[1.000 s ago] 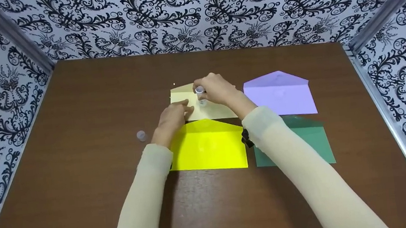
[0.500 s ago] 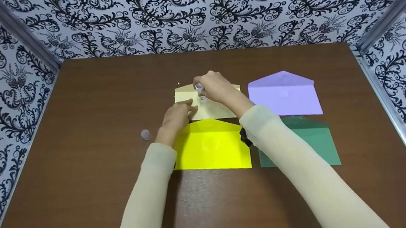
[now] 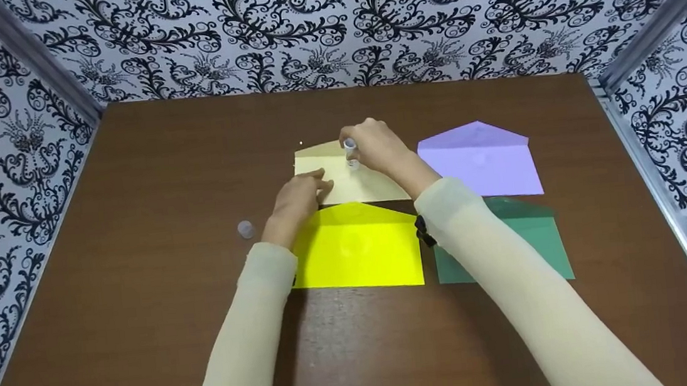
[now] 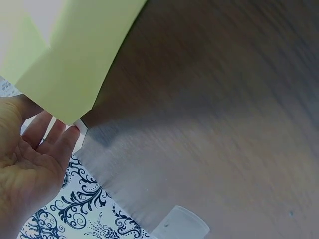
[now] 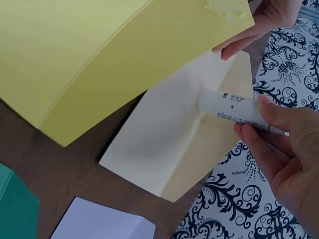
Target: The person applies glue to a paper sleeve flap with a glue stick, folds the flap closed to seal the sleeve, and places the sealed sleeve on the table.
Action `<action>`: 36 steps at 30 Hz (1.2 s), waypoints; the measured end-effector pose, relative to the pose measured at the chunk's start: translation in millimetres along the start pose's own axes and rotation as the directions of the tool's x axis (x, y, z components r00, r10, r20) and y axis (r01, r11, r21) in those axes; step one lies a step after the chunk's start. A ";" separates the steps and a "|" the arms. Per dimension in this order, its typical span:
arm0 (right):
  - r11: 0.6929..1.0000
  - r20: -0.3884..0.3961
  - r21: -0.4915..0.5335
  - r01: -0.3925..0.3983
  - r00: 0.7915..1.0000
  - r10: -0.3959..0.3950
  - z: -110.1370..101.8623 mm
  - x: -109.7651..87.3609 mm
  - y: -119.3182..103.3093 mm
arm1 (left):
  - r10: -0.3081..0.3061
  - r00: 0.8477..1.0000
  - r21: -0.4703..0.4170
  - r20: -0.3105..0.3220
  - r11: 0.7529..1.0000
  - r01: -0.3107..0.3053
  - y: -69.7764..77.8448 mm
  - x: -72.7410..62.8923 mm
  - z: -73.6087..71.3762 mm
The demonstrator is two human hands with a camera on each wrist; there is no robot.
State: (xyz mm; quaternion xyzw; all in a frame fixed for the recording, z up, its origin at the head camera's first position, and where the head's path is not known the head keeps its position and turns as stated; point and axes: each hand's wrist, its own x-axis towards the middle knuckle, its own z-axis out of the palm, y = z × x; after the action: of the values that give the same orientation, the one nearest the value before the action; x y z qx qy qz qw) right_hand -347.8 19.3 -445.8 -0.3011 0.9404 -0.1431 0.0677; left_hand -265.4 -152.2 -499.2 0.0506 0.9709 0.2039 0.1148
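Observation:
My right hand (image 3: 379,147) pinches a white glue stick (image 5: 232,108), its end down at the cream envelope (image 3: 343,187) near the flap fold. At that envelope's left side rests my left hand (image 3: 298,198), fingers extended onto the paper. In the left wrist view the yellow envelope (image 4: 75,64) hides part of this hand. Toward me lies the yellow envelope (image 3: 355,248) with its flap opened out; lumpy glue (image 5: 227,11) shows near the flap's tip in the right wrist view. The translucent glue stick cap (image 3: 245,229) stands apart, left of my left hand.
A lilac envelope (image 3: 480,164) lies right of the cream one, flap spread. Below it, a green envelope (image 3: 534,238) is partly covered by my right sleeve (image 3: 500,253). The brown table (image 3: 189,163) ends at patterned walls (image 3: 327,24) behind and on both sides.
The head view has shifted slightly. My right hand has slid the glue stick a little to the right across the cream envelope, while my left hand keeps its place.

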 end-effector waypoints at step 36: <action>0.971 -0.136 0.155 -0.183 0.969 0.205 10.6 -57.4 19.2 | 0.105 0.993 0.073 -0.055 0.992 -0.101 3.5 0.7 1.3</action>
State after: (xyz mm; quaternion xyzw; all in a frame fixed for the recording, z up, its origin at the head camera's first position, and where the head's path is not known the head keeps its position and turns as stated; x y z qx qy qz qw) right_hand -309.6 65.5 -459.4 -0.1903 0.9552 -0.2245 0.0313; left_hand -265.6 -148.4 -499.1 0.0988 0.9765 0.1770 0.0737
